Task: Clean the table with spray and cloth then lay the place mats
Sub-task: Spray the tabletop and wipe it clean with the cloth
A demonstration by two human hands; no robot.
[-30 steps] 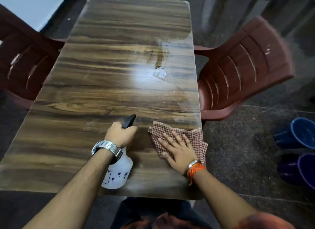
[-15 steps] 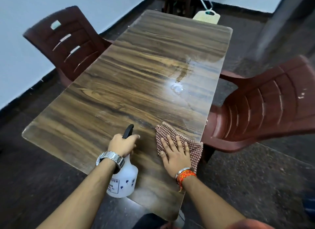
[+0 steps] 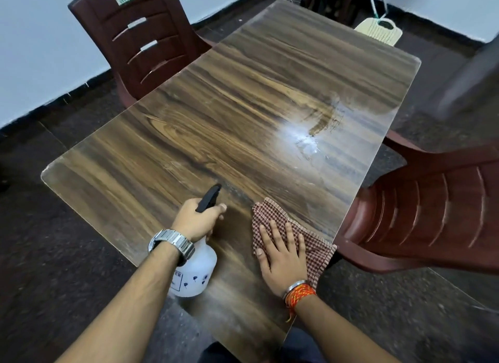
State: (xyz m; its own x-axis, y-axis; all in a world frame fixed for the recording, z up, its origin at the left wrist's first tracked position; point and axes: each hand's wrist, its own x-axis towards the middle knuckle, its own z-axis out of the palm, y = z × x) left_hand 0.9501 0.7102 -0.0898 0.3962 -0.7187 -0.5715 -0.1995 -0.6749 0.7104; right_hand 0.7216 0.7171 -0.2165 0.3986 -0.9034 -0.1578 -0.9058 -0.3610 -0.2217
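Note:
A long wood-grain table point(image 3: 189, 135) runs away from me, with a wet, shiny patch right of its middle. My left hand point(image 3: 195, 219) grips the neck of a white spray bottle point(image 3: 195, 273) with a black nozzle, standing near the table's near edge. My right hand point(image 3: 283, 254) lies flat, fingers spread, on a red-and-white checked cloth point(image 3: 272, 214) at the table's near right edge. One corner of the cloth hangs over that edge. No place mats are in view.
A dark red plastic chair point(image 3: 140, 38) stands at the table's left side, another point(image 3: 432, 214) at its right. A pale yellow object point(image 3: 379, 31) sits beyond the far end. The floor is dark; a light wall runs along the left.
The camera has swung so the table now runs diagonally and the left chair shows fully. Both hands keep the same hold on bottle and cloth; the cloth lies in about the same place.

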